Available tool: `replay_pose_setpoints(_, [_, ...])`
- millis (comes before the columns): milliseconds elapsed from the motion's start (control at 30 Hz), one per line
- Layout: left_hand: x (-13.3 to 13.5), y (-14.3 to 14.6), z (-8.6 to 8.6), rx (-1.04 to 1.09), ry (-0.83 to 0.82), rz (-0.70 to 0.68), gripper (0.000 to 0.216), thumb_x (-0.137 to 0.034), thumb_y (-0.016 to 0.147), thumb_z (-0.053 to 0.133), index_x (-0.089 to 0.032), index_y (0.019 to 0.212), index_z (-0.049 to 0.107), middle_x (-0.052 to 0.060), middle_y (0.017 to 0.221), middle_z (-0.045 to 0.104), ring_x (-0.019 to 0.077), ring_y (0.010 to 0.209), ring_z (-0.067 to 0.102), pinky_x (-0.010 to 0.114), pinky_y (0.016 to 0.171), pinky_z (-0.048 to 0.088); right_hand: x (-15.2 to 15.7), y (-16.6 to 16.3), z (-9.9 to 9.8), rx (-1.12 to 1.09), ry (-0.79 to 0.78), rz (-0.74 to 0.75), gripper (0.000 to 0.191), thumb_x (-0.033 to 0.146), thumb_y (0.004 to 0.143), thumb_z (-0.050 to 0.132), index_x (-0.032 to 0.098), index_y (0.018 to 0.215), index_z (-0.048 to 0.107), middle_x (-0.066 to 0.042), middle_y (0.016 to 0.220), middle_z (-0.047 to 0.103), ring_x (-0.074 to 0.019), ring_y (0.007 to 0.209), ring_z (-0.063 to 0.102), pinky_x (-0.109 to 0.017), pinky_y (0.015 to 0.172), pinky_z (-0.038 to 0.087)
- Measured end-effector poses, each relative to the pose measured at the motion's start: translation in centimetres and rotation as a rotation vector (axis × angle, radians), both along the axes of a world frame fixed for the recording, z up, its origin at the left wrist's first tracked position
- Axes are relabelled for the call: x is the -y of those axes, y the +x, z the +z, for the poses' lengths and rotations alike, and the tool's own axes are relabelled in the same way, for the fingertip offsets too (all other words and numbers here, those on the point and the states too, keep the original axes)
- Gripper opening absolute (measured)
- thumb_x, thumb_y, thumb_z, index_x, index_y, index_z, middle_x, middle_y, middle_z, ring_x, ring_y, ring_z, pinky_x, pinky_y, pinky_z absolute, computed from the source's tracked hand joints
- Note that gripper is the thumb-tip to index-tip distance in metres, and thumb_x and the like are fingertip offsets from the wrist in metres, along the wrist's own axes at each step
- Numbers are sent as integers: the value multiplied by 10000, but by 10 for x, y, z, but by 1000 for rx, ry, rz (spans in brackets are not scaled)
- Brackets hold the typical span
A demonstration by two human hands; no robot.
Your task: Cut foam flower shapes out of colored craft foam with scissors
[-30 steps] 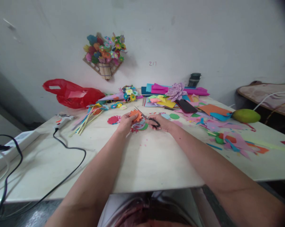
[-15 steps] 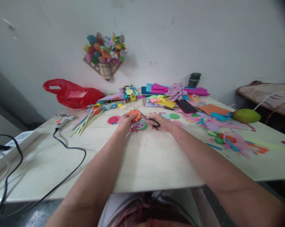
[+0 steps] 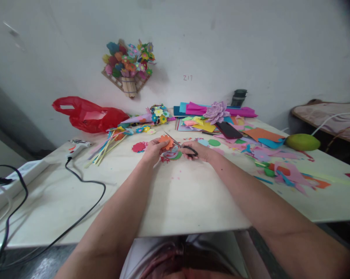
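Observation:
My left hand (image 3: 153,148) pinches an orange paper flower shape (image 3: 166,142) just above the table. My right hand (image 3: 199,150) grips black-handled scissors (image 3: 183,147), whose blades reach left to the orange shape's edge. Under both hands lie cut paper pieces, among them a green disc (image 3: 177,156) and a red flower cut-out (image 3: 138,147). Both forearms stretch out from the bottom of the view.
A glue gun (image 3: 77,147) with a black cable (image 3: 84,182) lies at the left, a red plastic bag (image 3: 89,115) behind it. Coloured paper sheets (image 3: 204,124), a purple paper flower (image 3: 216,112), scraps (image 3: 282,168) and a green oval object (image 3: 302,142) fill the right. Sticks (image 3: 106,147) lie left of centre.
Hardly anything differs; the orange shape has turned a little in my left hand, and the scissors have shifted slightly at its edge.

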State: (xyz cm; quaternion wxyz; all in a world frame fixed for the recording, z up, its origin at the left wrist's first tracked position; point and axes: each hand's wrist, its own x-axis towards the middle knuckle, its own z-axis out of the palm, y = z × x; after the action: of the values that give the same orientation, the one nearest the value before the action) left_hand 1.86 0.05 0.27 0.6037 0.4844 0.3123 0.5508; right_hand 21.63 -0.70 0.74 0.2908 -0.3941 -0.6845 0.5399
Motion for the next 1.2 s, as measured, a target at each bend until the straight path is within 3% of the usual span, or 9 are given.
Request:
replay_pose_setpoints(933, [-1,-1,-1,-6,-1,0,238,-228,590,764,-94,778,702,87,746,707,177,688,666,283,687,512,8,-4,8,-31,-3,-56,196,301,688,633,152,609,533,51,426,451,-60,363,395,-179,350,271])
replay_pose_setpoints(1200, [-1,-1,-1,0,17,30,238,-236,600,773,-94,774,694,86,742,699,186,707,669,309,723,519,5,3,4,6,31,24,276,406,766,616,149,713,532,12,544,553,-59,411,466,-171,338,243])
